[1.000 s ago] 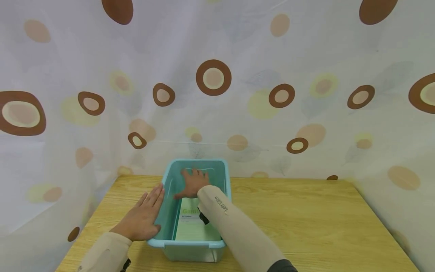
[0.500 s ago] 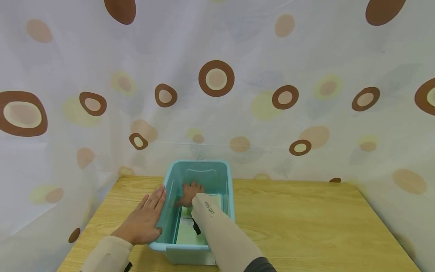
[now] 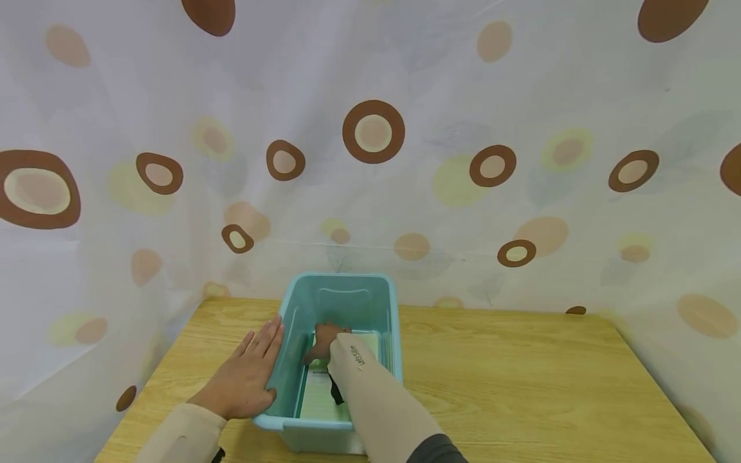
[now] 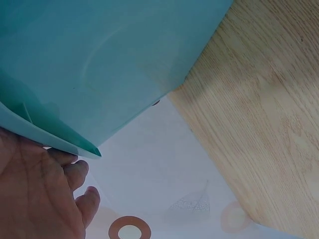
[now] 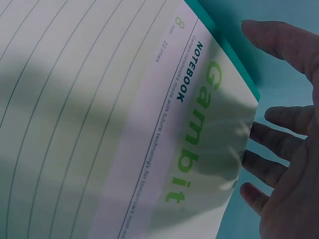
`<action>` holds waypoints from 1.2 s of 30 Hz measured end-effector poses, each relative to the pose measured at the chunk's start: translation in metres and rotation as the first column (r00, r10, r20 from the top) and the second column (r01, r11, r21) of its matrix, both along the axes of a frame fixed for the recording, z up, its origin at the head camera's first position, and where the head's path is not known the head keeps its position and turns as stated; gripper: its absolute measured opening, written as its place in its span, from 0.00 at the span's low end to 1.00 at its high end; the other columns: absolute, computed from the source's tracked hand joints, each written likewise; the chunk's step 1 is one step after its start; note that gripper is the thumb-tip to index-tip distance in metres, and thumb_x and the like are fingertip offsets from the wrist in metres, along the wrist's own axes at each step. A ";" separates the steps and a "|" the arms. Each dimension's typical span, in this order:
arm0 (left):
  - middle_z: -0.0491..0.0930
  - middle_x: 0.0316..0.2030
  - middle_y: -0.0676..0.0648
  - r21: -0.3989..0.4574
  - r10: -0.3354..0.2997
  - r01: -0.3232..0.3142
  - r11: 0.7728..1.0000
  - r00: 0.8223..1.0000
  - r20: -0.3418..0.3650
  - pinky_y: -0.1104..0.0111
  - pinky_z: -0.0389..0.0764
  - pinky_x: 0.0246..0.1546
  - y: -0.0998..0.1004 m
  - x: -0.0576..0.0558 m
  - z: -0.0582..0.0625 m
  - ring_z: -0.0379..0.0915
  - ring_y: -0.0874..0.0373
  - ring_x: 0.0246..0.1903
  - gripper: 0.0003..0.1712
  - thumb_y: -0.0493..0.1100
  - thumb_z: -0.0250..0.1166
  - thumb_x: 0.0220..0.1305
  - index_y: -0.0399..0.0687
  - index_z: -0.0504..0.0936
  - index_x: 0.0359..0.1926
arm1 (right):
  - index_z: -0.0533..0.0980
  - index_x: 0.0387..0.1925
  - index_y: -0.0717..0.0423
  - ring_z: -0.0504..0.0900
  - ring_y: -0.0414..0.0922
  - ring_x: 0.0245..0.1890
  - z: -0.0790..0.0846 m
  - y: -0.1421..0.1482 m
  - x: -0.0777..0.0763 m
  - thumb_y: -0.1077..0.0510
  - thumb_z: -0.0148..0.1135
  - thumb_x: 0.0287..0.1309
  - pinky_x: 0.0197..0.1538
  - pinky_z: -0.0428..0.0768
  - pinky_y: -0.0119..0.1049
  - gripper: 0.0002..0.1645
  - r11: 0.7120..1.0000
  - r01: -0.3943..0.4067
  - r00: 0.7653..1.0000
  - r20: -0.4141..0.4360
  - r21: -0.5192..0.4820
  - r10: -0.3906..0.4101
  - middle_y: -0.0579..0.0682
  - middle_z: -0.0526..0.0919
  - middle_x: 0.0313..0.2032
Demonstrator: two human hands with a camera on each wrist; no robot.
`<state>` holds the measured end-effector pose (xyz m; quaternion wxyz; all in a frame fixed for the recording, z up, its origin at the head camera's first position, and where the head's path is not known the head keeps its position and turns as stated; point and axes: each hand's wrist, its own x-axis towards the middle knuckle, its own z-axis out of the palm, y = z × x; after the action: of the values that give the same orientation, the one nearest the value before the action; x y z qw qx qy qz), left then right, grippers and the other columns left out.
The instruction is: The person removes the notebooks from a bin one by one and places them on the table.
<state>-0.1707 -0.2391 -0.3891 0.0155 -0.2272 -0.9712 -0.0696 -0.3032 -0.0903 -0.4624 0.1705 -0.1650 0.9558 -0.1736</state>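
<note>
A light blue plastic bin [image 3: 347, 426] stands on the table in the head view. Inside it lies a notebook [image 3: 320, 395] with a pale green cover; "Gambit" and "NOTEBOOK" are printed on the cover [image 5: 144, 124] in the right wrist view. My right hand [image 3: 325, 342] reaches down into the bin at the notebook's far end. Its fingers [image 5: 274, 142] meet that end's edge, while the thumb [image 5: 274, 42] stays apart from it. My left hand [image 3: 246, 373] rests with straight fingers along the bin's left rim. The right forearm hides part of the notebook.
The wooden table [image 3: 521, 379] extends to the right of the bin. A patterned white sheet [image 3: 440, 109] hangs behind the table and at both sides. More thin edges, perhaps of other sheets or books, show along the bin's right inner wall [image 3: 390, 350].
My right hand has moved lower and nearer in the bin, its spread fingers drawing in toward the notebook's far end. The left hand stays at the rim. The view has shifted slightly.
</note>
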 end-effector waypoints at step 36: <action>0.49 0.72 0.30 0.015 0.005 -0.005 1.000 1.000 0.008 0.42 0.51 0.67 0.001 0.002 0.003 0.47 0.36 0.70 0.48 0.39 0.61 0.50 0.23 0.52 0.69 | 0.68 0.58 0.52 0.74 0.51 0.53 -0.002 -0.006 -0.003 0.37 0.72 0.43 0.59 0.69 0.51 0.43 0.997 0.063 0.987 -0.142 -0.047 -0.069 0.53 0.77 0.52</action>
<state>-0.1692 -0.2376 -0.3858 0.0135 -0.2244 -0.9713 -0.0779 -0.3062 -0.0963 -0.4647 0.0920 -0.1487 0.9666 -0.1872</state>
